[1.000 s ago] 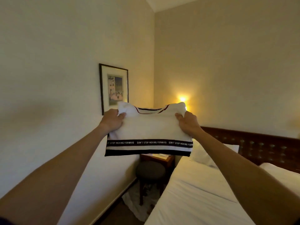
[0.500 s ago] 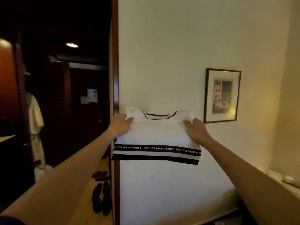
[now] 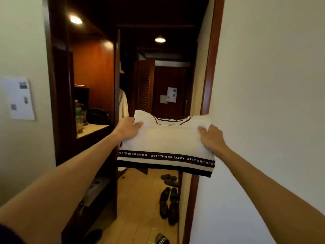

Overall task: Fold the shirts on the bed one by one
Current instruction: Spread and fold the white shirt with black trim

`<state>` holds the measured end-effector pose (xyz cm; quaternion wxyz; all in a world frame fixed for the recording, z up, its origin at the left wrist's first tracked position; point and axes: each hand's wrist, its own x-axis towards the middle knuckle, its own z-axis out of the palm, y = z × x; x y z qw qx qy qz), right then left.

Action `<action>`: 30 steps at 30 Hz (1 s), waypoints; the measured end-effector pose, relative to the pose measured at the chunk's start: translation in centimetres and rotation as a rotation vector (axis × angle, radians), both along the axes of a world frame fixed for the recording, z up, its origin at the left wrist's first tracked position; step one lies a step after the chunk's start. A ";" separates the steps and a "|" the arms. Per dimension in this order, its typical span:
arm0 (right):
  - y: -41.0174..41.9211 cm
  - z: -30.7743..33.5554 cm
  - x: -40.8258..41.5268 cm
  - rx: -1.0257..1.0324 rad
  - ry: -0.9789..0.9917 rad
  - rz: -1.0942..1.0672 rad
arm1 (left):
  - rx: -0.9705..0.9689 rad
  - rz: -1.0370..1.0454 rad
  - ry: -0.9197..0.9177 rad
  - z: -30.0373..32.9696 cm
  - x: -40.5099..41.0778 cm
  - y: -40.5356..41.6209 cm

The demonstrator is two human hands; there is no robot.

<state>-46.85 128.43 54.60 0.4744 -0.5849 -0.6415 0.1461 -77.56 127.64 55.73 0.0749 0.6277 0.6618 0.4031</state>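
A folded white shirt (image 3: 167, 143) with a black band of white lettering along its lower edge hangs in the air at arm's length in front of me. My left hand (image 3: 127, 128) grips its upper left corner, thumb on top of the cloth. My right hand (image 3: 211, 140) grips the upper right side, thumb over the fabric. The collar with dark and red trim faces away from me at the top. The bed is out of view.
A dark wooden doorway (image 3: 209, 85) opens onto a hallway with a tiled floor. Several shoes and slippers (image 3: 168, 203) lie on that floor. A wooden cabinet (image 3: 95, 78) with bottles on its counter stands at the left. A white wall (image 3: 272, 103) fills the right.
My view has swung left from the bed and the framed picture to the doorway and hallway. Both hands keep the same grip on the folded shirt, carried along with the turn.
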 end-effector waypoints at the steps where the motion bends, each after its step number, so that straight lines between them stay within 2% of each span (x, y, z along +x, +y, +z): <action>1: 1.8 -0.1 -1.2 -0.001 -0.013 0.009 | -0.011 0.005 -0.007 -0.3 -1.1 1.3; 6: 11.8 0.6 -6.3 0.022 -0.007 0.029 | -0.007 -0.006 -0.068 0.4 -6.7 11.1; 15: 26.5 1.7 -14.0 0.039 0.010 0.044 | 0.035 0.038 -0.058 1.9 -13.9 25.0; 22: 38.8 0.4 -17.4 0.018 0.008 0.039 | 0.011 0.031 -0.054 0.7 -17.0 36.1; 30: 57.0 1.3 -19.6 0.023 0.029 0.052 | 0.046 0.039 0.021 2.5 -18.6 53.3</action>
